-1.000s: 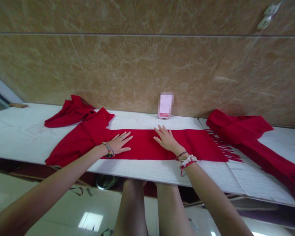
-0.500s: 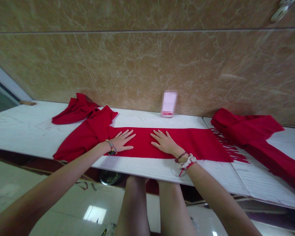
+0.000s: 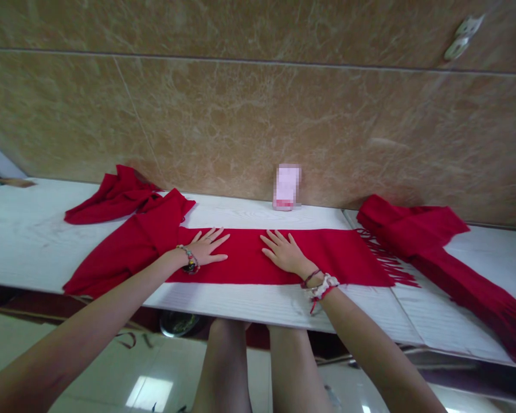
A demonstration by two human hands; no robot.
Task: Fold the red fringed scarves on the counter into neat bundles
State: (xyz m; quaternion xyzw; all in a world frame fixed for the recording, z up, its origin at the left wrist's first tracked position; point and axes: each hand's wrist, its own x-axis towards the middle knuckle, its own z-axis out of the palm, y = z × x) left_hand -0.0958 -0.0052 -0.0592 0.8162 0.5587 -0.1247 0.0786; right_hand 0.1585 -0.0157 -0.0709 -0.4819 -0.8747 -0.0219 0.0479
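A red scarf [image 3: 245, 258] lies stretched along the white bench top, its fringe pointing right. My left hand [image 3: 204, 248] rests flat on it with fingers spread, close to where the cloth turns into a loose bunched heap on the left. My right hand [image 3: 284, 252] also lies flat on the scarf, fingers apart, a short way to the right of the left one. Smooth red cloth shows between the two hands. Beyond the fringe, a second red scarf [image 3: 413, 226] is loosely folded, with one end running toward the front right.
The white bench top [image 3: 241, 301] runs along a brown marbled wall [image 3: 223, 126]. A pale pink blurred box-like item [image 3: 286, 186] stands against the wall. A crumpled red cloth [image 3: 112, 198] lies at the back left. Under the bench sits a round metal bowl [image 3: 178, 324].
The view has shifted slightly, so everything appears a little further left. Both hands stay flat on the scarf, the gap between them slightly wider.
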